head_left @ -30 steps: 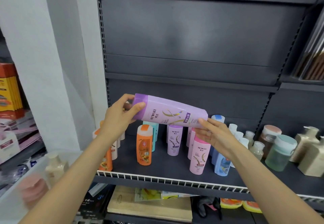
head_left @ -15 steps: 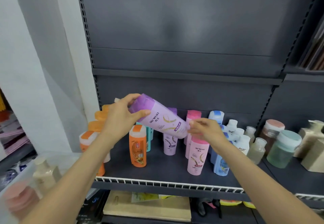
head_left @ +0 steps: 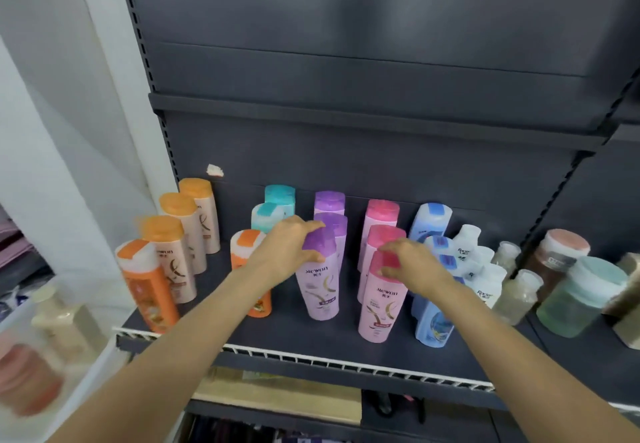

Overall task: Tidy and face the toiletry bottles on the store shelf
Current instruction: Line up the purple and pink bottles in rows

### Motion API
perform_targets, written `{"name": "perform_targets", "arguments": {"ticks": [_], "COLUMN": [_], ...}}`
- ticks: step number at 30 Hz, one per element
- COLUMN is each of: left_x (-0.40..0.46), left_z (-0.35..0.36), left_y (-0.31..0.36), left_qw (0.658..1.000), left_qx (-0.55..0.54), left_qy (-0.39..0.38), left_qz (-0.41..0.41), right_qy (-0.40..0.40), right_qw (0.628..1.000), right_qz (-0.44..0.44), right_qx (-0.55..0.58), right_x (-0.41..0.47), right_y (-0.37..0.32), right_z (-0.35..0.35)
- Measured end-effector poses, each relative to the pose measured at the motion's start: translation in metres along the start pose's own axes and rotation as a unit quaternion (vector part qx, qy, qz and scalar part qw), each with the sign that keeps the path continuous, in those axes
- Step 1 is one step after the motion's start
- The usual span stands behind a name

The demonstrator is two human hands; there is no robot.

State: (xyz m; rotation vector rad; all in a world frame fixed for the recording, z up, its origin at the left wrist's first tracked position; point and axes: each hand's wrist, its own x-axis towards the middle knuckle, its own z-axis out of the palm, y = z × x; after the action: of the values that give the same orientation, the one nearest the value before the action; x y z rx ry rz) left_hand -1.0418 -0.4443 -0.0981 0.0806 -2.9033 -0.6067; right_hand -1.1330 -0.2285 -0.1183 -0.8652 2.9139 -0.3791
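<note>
Left hand (head_left: 289, 248) grips the cap of the purple bottle (head_left: 320, 279); right hand (head_left: 412, 266) rests curled on the cap of the pink bottle (head_left: 381, 298) just right of it. Purple bottle stands upright on the shelf (head_left: 346, 345), long axis vertical, cap up, label facing forward, front of the purple row. Half a second earlier it lay tilted in both hands above the shelf.

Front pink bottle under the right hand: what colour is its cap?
Darker pink cap; head view.
</note>
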Motion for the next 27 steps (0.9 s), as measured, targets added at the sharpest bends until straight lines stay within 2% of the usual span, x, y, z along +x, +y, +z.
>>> {"name": "perform_targets", "arguments": {"ticks": [6, 11, 24, 27], "left_x": [0.014, 0.023, 0.022, 0.017], "left_z": [0.034, 0.044, 0.049, 0.045], "left_y": [-0.001, -0.003, -0.009, -0.015], "left_qw": [0.997, 0.995, 0.995, 0.997], "left_qx": [0.001, -0.003, -0.042, -0.046], "left_qy": [-0.07, -0.096, -0.081, -0.058], "left_qz": [0.013, 0.029, 0.036, 0.032], "right_qy": [0.01, 0.02, 0.027, 0.031], "right_qw": [1.0, 1.0, 0.999, 0.999], "right_qz": [-0.008, -0.002, 0.022, 0.022], "right_qx": [-0.008, 0.005, 0.006, 0.003], "right_x": [0.007, 0.007, -0.001, -0.001], "right_y": [0.004, 0.005, -0.002, -0.014], "right_z": [0.0, 0.001, 0.007, 0.01]}}
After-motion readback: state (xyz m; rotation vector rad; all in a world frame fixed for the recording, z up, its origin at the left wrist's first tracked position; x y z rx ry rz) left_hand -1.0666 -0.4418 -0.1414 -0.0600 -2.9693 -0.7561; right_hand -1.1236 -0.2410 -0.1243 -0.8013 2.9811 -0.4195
